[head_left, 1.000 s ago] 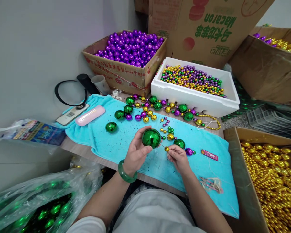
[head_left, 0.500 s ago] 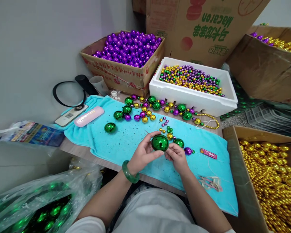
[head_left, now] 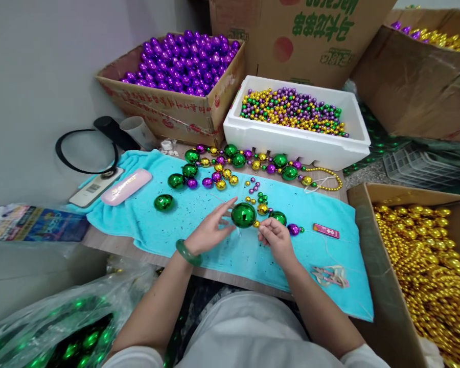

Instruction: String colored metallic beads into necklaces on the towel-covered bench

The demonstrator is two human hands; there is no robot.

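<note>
A large shiny green bead (head_left: 243, 215) hangs just above the blue towel with a small gold bead (head_left: 256, 224) at its right side. My right hand (head_left: 274, 236) pinches at this small bead, on the beaded thread. Left of the green bead is my left hand (head_left: 210, 230), fingers spread and a green bangle on the wrist; whether the fingertips touch the bead I cannot tell. Beyond my right hand lie a gold bead (head_left: 262, 208), another green bead (head_left: 278, 218) and a purple bead (head_left: 293, 229). Small loose beads (head_left: 262, 198) sit behind the green bead.
The blue towel (head_left: 122, 225) carries a beaded strand (head_left: 238, 160), a pink case (head_left: 126, 186), a small pink box (head_left: 325, 231) and scissors (head_left: 329, 276). Behind stand a white foam box (head_left: 291, 138) and a carton (head_left: 168, 110) of purple beads. A carton (head_left: 391, 276) of gold beads is at right.
My left hand has opened and drawn back left from the large green bead. The small gold bead now shows beside it, at my right fingertips. The whole view has shifted slightly.
</note>
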